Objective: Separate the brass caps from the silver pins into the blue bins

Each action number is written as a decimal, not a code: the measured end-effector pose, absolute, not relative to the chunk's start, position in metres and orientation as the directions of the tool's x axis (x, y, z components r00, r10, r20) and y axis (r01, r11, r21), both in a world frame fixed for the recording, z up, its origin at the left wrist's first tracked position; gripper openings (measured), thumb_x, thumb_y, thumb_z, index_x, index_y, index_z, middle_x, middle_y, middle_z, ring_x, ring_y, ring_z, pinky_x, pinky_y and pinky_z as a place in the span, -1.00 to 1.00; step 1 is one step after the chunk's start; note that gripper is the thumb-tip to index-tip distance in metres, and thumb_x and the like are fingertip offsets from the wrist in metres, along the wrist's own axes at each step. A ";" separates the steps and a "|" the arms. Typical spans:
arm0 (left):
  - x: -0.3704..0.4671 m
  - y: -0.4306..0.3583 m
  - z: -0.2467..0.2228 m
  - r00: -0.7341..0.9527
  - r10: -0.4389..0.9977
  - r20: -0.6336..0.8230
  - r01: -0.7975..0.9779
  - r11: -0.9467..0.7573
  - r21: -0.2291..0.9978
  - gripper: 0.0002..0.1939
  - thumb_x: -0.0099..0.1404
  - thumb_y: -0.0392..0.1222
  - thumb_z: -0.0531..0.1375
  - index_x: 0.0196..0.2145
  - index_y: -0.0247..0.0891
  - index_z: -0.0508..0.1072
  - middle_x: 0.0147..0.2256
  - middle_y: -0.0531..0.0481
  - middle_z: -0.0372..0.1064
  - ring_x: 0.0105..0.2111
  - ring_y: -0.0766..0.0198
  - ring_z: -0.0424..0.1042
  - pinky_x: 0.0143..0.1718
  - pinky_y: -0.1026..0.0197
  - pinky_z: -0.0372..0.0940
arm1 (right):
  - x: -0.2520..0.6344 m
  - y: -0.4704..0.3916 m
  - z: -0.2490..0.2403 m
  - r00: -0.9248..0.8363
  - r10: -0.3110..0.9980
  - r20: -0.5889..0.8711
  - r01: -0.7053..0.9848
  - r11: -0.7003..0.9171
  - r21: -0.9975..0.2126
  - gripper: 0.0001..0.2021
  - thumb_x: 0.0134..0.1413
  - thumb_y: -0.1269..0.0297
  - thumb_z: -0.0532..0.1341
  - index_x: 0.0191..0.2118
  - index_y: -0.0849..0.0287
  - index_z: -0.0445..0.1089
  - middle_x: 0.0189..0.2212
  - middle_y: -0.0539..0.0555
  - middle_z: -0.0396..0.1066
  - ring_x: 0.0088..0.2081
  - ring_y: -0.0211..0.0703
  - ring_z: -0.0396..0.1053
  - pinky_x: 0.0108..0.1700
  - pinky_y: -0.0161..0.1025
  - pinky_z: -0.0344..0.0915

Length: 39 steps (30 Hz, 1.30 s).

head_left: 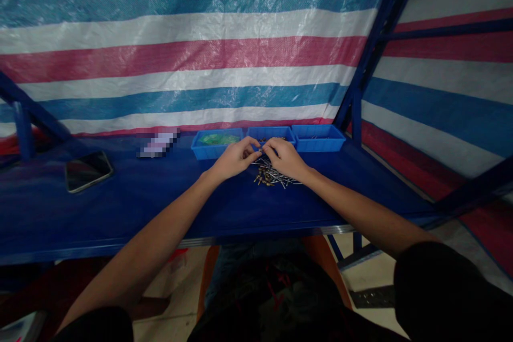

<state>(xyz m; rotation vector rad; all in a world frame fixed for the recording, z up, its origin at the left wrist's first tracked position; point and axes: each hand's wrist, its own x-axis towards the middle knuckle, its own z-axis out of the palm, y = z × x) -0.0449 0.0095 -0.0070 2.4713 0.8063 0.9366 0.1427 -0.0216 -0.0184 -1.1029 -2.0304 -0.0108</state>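
Black sleeves [441, 283] are giving way to bare forearms [160, 235], which are slanting inward over the smooth blue table [240, 206]. Thin silvery metal rods with brass-coloured pieces [276, 175] are lying heaped just nearer than the hands. The left hand [239, 156] and right hand [284, 156] are curling fingertip to fingertip; whether they are pinching a part, I cannot tell. Beyond, three blue plastic bins [320, 144] are standing side by side.

At the centre of the frame, whatever the fingertips of the left hand [239, 157] and right hand [284, 157] meet over is too small to tell. Pixelation blurs a pale item [159, 143] left of centre.
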 end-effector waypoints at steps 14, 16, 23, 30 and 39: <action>-0.046 0.006 -0.003 0.607 0.642 0.469 0.427 -0.761 0.489 -0.79 0.42 -0.12 0.00 -0.25 -0.28 0.34 -0.47 0.01 0.44 -0.47 0.31 0.42 -0.40 0.25 0.24 | 0.145 -0.025 -0.017 -0.320 0.652 0.687 0.660 0.674 -0.332 -0.90 0.19 0.29 0.09 -0.31 0.14 0.32 -0.41 0.03 0.31 -0.31 -0.15 0.29 -0.20 -0.16 0.20; -0.046 0.005 -0.003 0.624 0.633 0.459 0.434 -0.769 0.470 -0.79 0.42 -0.13 -0.01 -0.23 -0.28 0.34 -0.47 0.01 0.43 -0.48 0.31 0.41 -0.41 0.25 0.23 | 0.145 -0.025 -0.017 -0.310 0.656 0.688 0.667 0.666 -0.334 -0.86 0.22 0.29 0.07 -0.33 0.14 0.32 -0.41 0.05 0.33 -0.30 -0.14 0.29 -0.19 -0.16 0.20; -0.047 0.008 -0.006 0.647 0.577 0.499 0.388 -0.812 0.435 -0.75 0.34 -0.16 0.11 -0.05 -0.25 0.31 -0.44 0.05 0.40 -0.50 0.33 0.38 -0.46 0.28 0.22 | 0.144 -0.022 -0.018 -0.318 0.675 0.666 0.658 0.663 -0.357 -0.77 0.27 0.28 0.03 -0.42 0.14 0.30 -0.43 0.05 0.34 -0.30 -0.15 0.29 -0.20 -0.17 0.17; -0.047 0.008 -0.004 0.629 0.594 0.502 0.446 -0.804 0.393 -0.78 0.40 -0.13 0.02 -0.16 -0.29 0.38 -0.47 0.02 0.44 -0.50 0.31 0.40 -0.43 0.25 0.22 | 0.145 -0.024 -0.018 -0.288 0.647 0.706 0.643 0.677 -0.358 -0.91 0.19 0.29 0.12 -0.26 0.15 0.33 -0.41 0.03 0.30 -0.31 -0.15 0.28 -0.21 -0.18 0.20; -0.046 0.008 -0.004 0.647 0.579 0.495 0.428 -0.814 0.393 -0.78 0.41 -0.11 0.03 -0.19 -0.27 0.39 -0.45 0.02 0.44 -0.48 0.32 0.40 -0.43 0.27 0.23 | 0.144 -0.025 -0.017 -0.314 0.618 0.721 0.673 0.681 -0.290 -0.85 0.23 0.31 0.07 -0.33 0.17 0.34 -0.39 0.07 0.32 -0.27 -0.13 0.28 -0.18 -0.16 0.19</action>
